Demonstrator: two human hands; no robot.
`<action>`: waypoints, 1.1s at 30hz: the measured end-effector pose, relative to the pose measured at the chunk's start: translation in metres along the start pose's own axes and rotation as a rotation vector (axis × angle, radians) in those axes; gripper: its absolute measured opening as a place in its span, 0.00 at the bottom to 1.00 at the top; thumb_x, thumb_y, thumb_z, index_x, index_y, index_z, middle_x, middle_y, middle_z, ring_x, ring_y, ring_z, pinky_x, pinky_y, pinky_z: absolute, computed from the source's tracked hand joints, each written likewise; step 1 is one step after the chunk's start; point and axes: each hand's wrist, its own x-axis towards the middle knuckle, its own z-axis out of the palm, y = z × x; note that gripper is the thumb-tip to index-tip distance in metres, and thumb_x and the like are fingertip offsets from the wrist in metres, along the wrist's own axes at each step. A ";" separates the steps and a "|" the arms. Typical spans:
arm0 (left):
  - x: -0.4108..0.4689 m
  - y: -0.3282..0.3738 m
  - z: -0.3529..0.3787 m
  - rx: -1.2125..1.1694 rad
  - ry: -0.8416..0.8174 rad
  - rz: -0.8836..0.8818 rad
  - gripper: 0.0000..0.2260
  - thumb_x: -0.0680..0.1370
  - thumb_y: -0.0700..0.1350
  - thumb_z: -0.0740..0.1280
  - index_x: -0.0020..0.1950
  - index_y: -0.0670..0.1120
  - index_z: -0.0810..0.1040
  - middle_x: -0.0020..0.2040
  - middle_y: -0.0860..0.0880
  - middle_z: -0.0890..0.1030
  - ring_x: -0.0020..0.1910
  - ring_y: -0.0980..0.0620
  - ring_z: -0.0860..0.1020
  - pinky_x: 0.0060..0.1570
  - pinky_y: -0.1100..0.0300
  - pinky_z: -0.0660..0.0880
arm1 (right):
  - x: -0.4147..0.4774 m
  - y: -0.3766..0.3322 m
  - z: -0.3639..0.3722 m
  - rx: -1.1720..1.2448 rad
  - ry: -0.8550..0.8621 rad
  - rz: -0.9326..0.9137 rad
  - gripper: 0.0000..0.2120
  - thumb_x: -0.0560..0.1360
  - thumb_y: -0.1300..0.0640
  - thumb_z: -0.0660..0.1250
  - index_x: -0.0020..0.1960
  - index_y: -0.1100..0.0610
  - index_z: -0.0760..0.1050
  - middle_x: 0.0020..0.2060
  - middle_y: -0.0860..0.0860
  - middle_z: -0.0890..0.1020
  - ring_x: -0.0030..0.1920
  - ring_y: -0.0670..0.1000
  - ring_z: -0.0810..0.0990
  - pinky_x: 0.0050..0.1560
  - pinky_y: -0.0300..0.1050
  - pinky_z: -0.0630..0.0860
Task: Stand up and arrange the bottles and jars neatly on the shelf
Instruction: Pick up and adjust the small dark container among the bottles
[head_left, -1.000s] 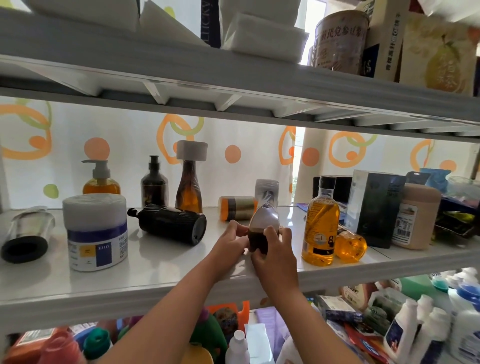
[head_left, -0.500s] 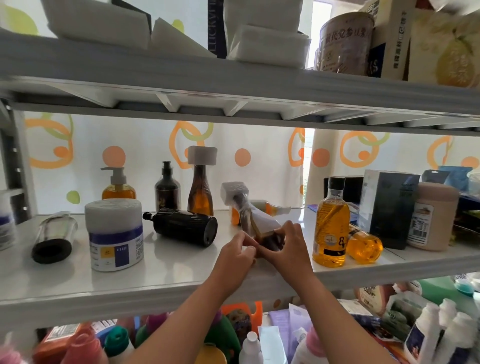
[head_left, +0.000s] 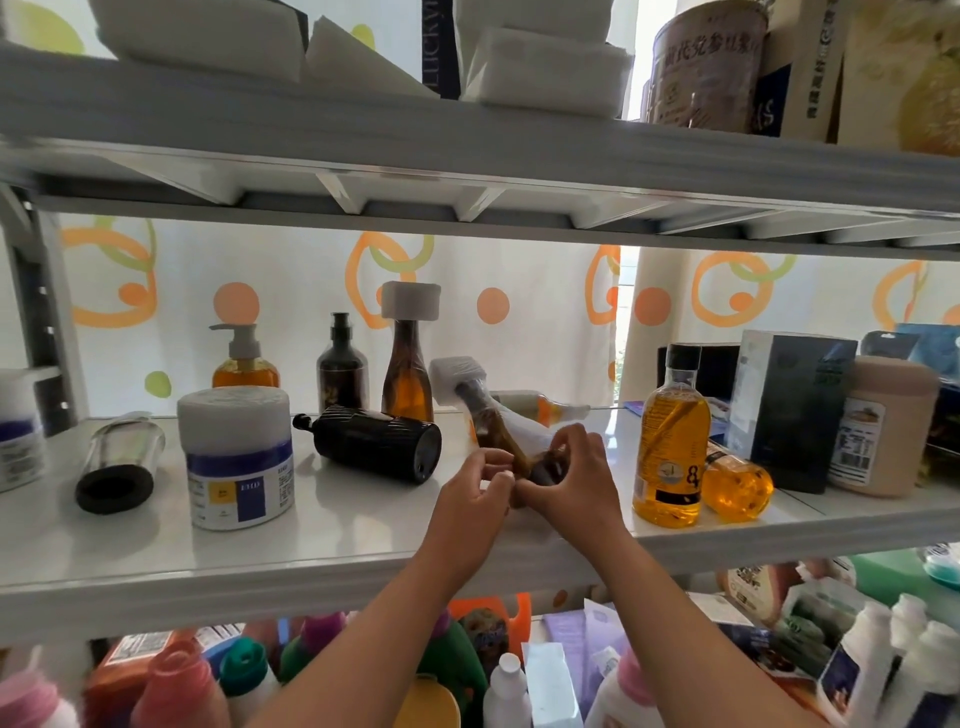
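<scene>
My left hand and my right hand both grip the base of a brown bottle with a white square cap. It tilts back and to the left over the white middle shelf. A black ribbed bottle lies on its side just left of my hands. Behind it stand an amber pump bottle, a dark bottle and a brown bottle with a white cap. A white jar with a blue band stands further left. A tall yellow bottle stands right of my hands, a round amber bottle lying beside it.
A silver tube with a black cap lies at the left. A small orange-banded bottle lies behind my hands. A dark box and a beige jar stand at the right. The upper shelf hangs low overhead; bottles crowd the shelf below.
The held bottle has tipped from pointing away from me to leaning back-left with its cap raised. Both hands have shifted round its base, and the view has moved a little left.
</scene>
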 end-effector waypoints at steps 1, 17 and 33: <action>0.002 0.000 0.000 0.005 0.019 0.000 0.11 0.79 0.45 0.58 0.61 0.52 0.72 0.60 0.47 0.76 0.56 0.51 0.77 0.53 0.59 0.77 | -0.001 -0.002 0.002 -0.005 -0.001 -0.010 0.32 0.62 0.44 0.76 0.59 0.50 0.64 0.54 0.50 0.69 0.52 0.48 0.73 0.41 0.27 0.69; 0.007 -0.002 -0.009 0.039 -0.027 -0.014 0.19 0.81 0.50 0.57 0.73 0.56 0.65 0.69 0.50 0.72 0.66 0.53 0.72 0.66 0.57 0.70 | 0.007 -0.013 0.010 0.016 -0.054 -0.003 0.27 0.67 0.47 0.73 0.63 0.52 0.71 0.57 0.54 0.79 0.54 0.52 0.78 0.50 0.38 0.75; 0.016 -0.004 -0.010 -0.151 -0.168 -0.123 0.20 0.81 0.47 0.56 0.74 0.57 0.59 0.73 0.50 0.64 0.70 0.52 0.65 0.71 0.51 0.63 | 0.000 -0.021 0.029 -0.185 0.076 -0.008 0.25 0.72 0.50 0.70 0.65 0.55 0.70 0.59 0.55 0.77 0.56 0.54 0.78 0.55 0.41 0.74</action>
